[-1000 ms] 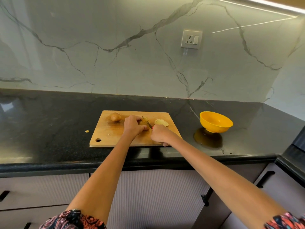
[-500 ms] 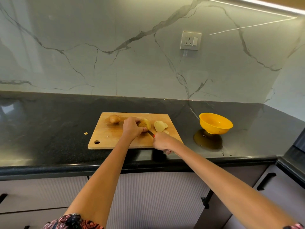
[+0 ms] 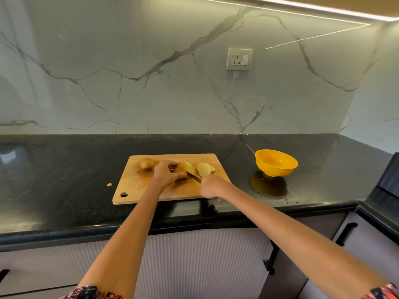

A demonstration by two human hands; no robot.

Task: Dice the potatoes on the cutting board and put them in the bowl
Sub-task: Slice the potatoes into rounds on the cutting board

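A wooden cutting board lies on the black counter. My left hand grips a partly cut potato near the board's middle. My right hand holds a knife with a red handle, its blade low against the board by the potato's cut face. Pale cut slices lie just right of the blade. A whole potato sits at the board's far left. The yellow bowl stands on the counter to the right of the board, with nothing visible inside.
A small potato scrap lies on the counter left of the board. A marble wall with a socket rises behind. A dark appliance edge is at the far right. Cabinet fronts with black handles run below.
The knife has come down through the potato and another slice lies with the pile on the right. My right hand has drawn back toward the board's near edge.
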